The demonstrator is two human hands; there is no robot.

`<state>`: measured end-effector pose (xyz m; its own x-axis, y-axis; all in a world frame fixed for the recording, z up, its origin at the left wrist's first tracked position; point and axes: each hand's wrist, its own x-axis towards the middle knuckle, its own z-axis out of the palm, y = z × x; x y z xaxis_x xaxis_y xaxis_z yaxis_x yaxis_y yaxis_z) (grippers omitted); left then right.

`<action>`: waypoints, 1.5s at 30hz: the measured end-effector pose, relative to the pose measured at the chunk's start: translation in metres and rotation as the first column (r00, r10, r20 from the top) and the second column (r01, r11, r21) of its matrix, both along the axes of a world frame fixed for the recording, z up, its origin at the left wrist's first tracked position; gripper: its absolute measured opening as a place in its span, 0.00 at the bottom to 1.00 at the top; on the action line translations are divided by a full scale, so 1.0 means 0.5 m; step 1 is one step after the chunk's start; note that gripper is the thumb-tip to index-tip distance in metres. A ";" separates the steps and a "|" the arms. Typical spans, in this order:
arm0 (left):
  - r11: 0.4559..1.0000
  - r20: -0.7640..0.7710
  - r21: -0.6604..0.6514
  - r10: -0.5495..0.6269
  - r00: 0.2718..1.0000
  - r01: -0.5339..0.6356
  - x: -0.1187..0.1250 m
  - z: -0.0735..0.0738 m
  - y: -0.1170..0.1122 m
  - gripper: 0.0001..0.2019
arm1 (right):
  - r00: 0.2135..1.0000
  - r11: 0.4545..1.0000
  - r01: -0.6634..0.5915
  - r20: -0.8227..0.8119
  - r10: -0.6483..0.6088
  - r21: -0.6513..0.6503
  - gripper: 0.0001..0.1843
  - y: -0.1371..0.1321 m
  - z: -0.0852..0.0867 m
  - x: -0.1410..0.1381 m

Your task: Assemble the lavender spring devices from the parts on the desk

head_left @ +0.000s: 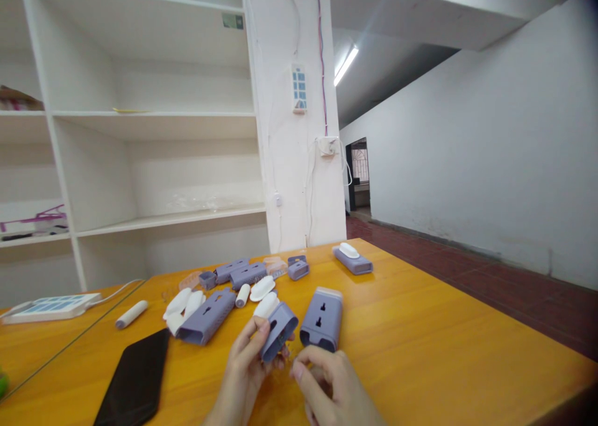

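Observation:
My left hand (245,364) is closed around a small purple plastic casing (279,330), thumb on its side, holding it just above the orange table (420,339). My right hand (322,382) is close beside it with fingers pinched together on something too small to make out. A larger purple casing with socket holes (322,319) lies on the table just beyond my right hand. More purple casings (206,317) and white rounded caps (262,288) lie scattered further back.
A black phone (135,379) lies face down at the left. A white power strip (51,306) and a white cylinder (131,314) sit at far left. Another purple casing with a white cap (352,259) lies at the back. White shelves (140,164) stand behind the table.

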<state>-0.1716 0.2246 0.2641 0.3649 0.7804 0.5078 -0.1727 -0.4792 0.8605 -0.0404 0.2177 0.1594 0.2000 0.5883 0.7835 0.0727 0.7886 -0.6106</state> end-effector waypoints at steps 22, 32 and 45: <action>0.999 0.016 -0.033 0.019 1.000 -0.019 -0.001 0.000 0.002 0.16 | 1.000 1.000 0.027 -0.002 -0.027 0.015 0.26 -0.004 0.001 0.001; 0.999 -0.048 0.023 -0.041 0.998 0.042 -0.012 -0.001 0.019 0.14 | 1.000 1.000 -0.012 0.014 0.012 0.003 0.26 0.004 -0.003 -0.002; 1.000 -0.050 0.010 -0.013 0.999 0.014 -0.010 -0.001 0.014 0.16 | 0.999 0.999 -0.043 0.016 0.043 -0.007 0.27 -0.007 0.002 0.006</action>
